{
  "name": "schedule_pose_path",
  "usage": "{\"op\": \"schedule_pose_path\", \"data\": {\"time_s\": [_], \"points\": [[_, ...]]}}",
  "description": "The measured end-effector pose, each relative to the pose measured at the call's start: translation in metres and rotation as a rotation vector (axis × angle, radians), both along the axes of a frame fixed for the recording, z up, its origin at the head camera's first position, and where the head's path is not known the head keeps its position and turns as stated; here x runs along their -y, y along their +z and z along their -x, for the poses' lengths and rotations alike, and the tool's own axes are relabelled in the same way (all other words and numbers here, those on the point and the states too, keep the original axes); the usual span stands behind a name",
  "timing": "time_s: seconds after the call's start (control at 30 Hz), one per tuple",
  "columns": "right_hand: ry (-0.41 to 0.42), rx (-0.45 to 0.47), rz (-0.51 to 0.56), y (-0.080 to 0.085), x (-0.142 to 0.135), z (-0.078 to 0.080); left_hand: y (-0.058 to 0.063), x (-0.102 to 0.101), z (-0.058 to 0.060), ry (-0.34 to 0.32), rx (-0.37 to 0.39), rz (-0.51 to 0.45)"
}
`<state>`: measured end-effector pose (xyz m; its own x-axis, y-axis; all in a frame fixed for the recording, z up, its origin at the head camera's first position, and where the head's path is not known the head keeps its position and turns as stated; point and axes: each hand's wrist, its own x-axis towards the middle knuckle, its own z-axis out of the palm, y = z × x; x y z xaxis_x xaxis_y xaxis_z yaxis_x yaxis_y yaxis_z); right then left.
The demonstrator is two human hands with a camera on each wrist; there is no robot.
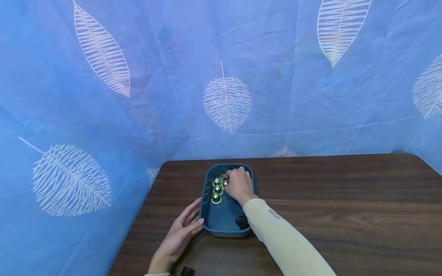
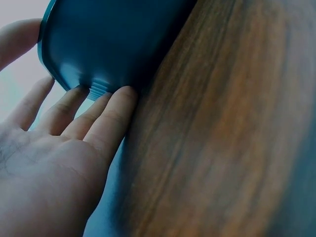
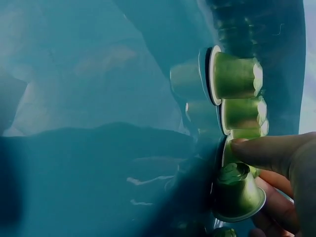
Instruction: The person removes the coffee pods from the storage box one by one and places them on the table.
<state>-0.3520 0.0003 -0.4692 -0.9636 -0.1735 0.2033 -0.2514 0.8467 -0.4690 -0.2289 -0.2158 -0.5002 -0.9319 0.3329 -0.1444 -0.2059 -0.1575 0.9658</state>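
Observation:
Green coffee capsules [image 1: 216, 198] with pale rims stand in a row along the left part of a blue tray [image 1: 222, 219]. My right hand [image 1: 239, 184] reaches into the tray's far end. There its thumb and fingers pinch a capsule [image 3: 228, 150] at the end of the row, partly hidden by the thumb. Close by, another capsule [image 3: 237, 195] leans at an angle. Along the tray's near left side, my left hand [image 1: 181, 233] rests with extended fingers; the fingertips [image 2: 127, 94] touch the outer wall and the thumb is at the rim.
The tray stands on a dark wooden table [image 1: 338, 199], near its far left corner. Blue cloth [image 1: 165, 96] with white leaf prints hangs behind and to the left. A black rounded object [image 1: 242, 222] shows beside the right sleeve, over the tray's near right corner.

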Motion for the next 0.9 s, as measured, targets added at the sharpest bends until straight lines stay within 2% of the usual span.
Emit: {"op": "schedule_pose_path", "data": {"time_s": [0.1,0.37,0.57,0.7,0.9], "points": [[0.005,0.004,0.028,-0.0006,-0.0016,0.0007,0.0002,-0.0002,0.0005,-0.003,-0.001,-0.004],[-0.046,0.005,0.251,0.0009,0.0003,-0.0020,0.0014,0.0003,-0.0006,-0.009,-0.011,-0.003],[-0.027,0.034,0.390,0.0016,0.0062,-0.0044,0.0011,0.0047,-0.0068,0.023,0.013,0.043],[-0.035,0.014,0.524,0.0035,0.0051,-0.0024,0.0021,0.0041,-0.0050,0.019,0.002,0.056],[-0.071,0.021,0.596,0.0053,-0.0009,-0.0007,0.0029,0.0009,-0.0013,-0.006,-0.008,0.027]]}}
